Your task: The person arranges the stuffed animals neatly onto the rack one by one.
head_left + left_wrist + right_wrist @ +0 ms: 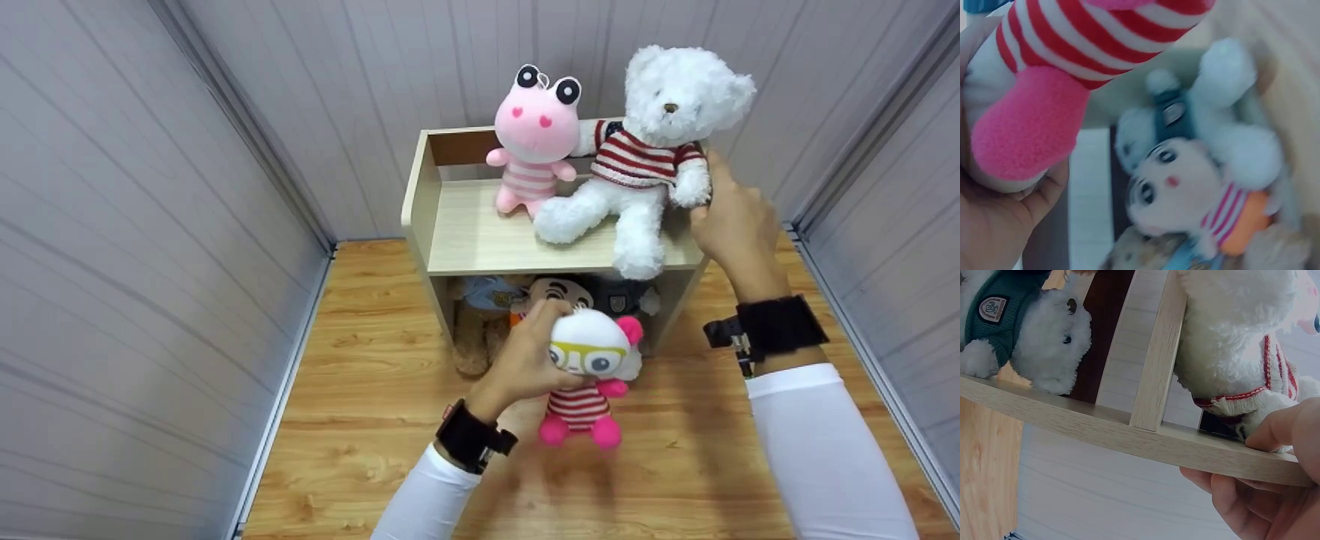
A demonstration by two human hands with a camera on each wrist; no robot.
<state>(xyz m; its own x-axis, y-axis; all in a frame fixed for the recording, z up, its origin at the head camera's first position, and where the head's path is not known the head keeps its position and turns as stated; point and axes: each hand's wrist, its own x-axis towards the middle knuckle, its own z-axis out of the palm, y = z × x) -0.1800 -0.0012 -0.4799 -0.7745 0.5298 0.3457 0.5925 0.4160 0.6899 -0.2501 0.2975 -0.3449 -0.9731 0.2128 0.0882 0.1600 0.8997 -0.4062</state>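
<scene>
My left hand grips a plush toy by its white head, in front of the shelf's lower compartment. The toy has yellow glasses, a red-striped body and pink limbs; its pink foot looms close in the left wrist view. At the upper right, my right hand holds the side panel of the small wooden shelf, thumb inside and fingers outside. Right beside that thumb sits a white teddy bear in a striped sweater. A pink frog plush stands left of the bear on the top board.
In the lower compartment are a doll with an orange and striped outfit, a white plush in a green top and a brown plush in blue. Grey panel walls enclose the wooden floor on three sides.
</scene>
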